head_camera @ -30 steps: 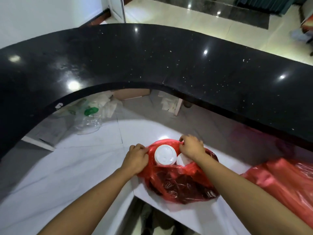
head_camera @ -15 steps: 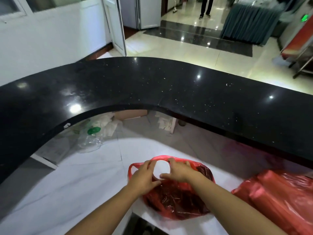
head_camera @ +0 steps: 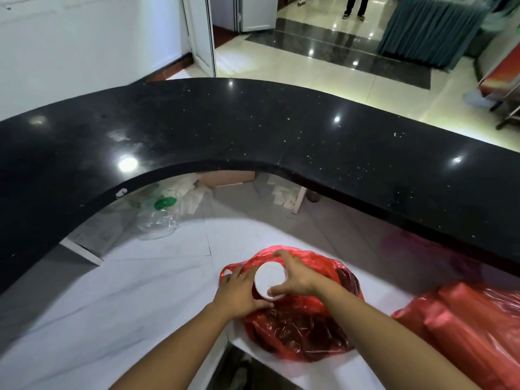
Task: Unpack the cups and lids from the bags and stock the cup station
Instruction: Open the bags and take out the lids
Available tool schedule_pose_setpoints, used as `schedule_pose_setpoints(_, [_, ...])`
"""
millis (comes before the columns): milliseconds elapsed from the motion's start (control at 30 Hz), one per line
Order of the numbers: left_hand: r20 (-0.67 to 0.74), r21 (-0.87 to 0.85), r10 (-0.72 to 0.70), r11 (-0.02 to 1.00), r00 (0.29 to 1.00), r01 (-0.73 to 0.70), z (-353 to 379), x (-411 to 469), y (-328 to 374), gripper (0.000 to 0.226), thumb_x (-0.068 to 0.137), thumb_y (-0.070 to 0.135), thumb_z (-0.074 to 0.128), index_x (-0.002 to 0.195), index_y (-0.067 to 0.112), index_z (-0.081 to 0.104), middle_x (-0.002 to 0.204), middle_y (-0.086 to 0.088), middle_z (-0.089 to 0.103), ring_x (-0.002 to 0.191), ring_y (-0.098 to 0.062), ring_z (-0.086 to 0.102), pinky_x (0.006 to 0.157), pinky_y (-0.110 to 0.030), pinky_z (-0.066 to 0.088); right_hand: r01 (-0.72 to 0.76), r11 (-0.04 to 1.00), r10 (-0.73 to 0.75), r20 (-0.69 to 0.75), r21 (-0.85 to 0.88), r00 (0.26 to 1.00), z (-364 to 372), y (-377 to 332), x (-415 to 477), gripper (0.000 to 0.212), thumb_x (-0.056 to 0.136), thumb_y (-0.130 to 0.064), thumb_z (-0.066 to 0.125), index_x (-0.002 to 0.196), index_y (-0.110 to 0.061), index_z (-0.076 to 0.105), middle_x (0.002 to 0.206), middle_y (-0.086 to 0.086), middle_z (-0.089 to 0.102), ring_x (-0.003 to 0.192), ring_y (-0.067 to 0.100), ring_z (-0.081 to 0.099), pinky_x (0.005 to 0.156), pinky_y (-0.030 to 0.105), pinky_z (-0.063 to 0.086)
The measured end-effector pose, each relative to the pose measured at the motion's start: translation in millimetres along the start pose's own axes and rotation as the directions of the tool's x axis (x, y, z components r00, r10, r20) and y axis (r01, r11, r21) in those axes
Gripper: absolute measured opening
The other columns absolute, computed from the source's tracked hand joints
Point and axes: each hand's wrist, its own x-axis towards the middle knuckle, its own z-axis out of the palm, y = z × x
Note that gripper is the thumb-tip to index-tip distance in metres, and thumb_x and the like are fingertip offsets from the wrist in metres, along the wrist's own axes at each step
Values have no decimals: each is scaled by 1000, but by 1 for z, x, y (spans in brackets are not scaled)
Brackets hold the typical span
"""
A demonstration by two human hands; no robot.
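Note:
A red plastic bag (head_camera: pixel 298 330) sits on the white marble counter (head_camera: pixel 126 313) in front of me. A white round stack of cups or lids (head_camera: pixel 269 280) sticks up out of its open mouth, its flat end facing me. My right hand (head_camera: pixel 295 277) curls around the right side of the white stack, thumb at its near edge. My left hand (head_camera: pixel 239 291) presses against its left side with the bag's rim under the fingers. A second red bag (head_camera: pixel 467 330) lies at the right edge.
A raised black curved counter (head_camera: pixel 253 142) arcs above the white surface. Under its overhang lie a clear plastic bag (head_camera: pixel 157 220) with a green mark, crumpled paper and a cardboard box (head_camera: pixel 228 178). A person's legs (head_camera: pixel 354 7) stand far off on the tiled floor.
Both hands left the bag's handles and closed in around the white stack. The stack now stands higher out of the bag. My head has tilted up, showing more of the room.

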Motion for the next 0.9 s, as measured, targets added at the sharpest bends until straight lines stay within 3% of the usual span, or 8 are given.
schedule_pose_setpoints(133, [-88, -122, 39, 991, 995, -49, -10, -4, 4, 135, 56, 90, 61, 157, 36, -11, 167, 6, 15, 152, -21, 16, 120, -46, 24, 52, 998, -47, -144, 31, 988, -5, -3, -11, 85, 71, -47, 83, 141, -33, 37, 134, 3, 46, 123, 20, 49, 104, 35, 43])
schedule_pose_setpoints(233, [-269, -139, 108, 979, 957, -150, -23, -16, 14, 125, 66, 83, 64, 156, 37, -11, 167, 11, 4, 152, -14, 11, 121, -43, 25, 94, 984, -57, -234, 150, 971, -16, -11, -20, 71, 75, -46, 81, 134, -34, 45, 124, 1, 52, 109, 17, 58, 90, 29, 48])
schedule_pose_setpoints(333, [-413, -185, 171, 946, 894, -266, -35, -28, 24, 114, 73, 81, 60, 156, 39, -4, 167, 11, 6, 152, -11, 13, 118, -38, 29, 150, 947, -63, -291, 286, 955, -28, -25, -33, 58, 74, -53, 79, 123, -42, 51, 117, -2, 57, 100, 19, 65, 87, 39, 57])
schedule_pose_setpoints(433, [-494, -223, 177, 921, 851, -320, -47, -45, 29, 103, 78, 71, 66, 155, 42, 3, 165, 8, 10, 148, -13, 25, 112, -37, 40, 236, 853, -84, -324, 465, 942, -35, -46, -47, 39, 82, -44, 78, 113, -38, 57, 115, 1, 58, 102, 26, 67, 83, 49, 60])
schedule_pose_setpoints(533, [-589, -190, 188, 913, 786, -360, -57, -74, 31, 93, 80, 51, 73, 152, 42, 14, 161, 4, 15, 137, -15, 38, 97, -40, 55, 292, 777, -166, -266, 557, 950, -32, -69, -61, 29, 89, -35, 75, 112, -32, 58, 115, 5, 59, 100, 29, 69, 78, 50, 62])
schedule_pose_setpoints(700, [-675, -175, 59, 956, 736, -236, -51, -147, 10, 90, 81, 43, 81, 150, 37, 23, 160, 1, 19, 136, -12, 38, 103, -24, 44, 304, 737, -346, -49, 604, 937, 6, -111, -75, 26, 91, -32, 73, 112, -33, 58, 121, 17, 57, 89, 26, 68, 74, 46, 61])
schedule_pose_setpoints(800, [-704, -181, -52, 977, 709, -108, -38, -204, -14, 89, 82, 39, 81, 150, 33, 24, 159, 1, 22, 136, -15, 40, 104, -23, 45, 322, 741, -444, 69, 589, 893, 49, -145, -86, 27, 94, -35, 70, 117, -33, 57, 123, 14, 58, 100, 30, 68, 83, 55, 60])
schedule_pose_setpoints(900, [-735, -288, -248, 957, 631, 40, -24, -268, -40, 90, 80, 42, 81, 147, 36, 22, 156, 2, 27, 133, -11, 42, 104, -19, 45, 378, 739, -544, 163, 557, 823, 105, -180, -101, 40, 91, -46, 70, 128, -39, 57, 133, 6, 57, 115, 24, 65, 89, 48, 59])
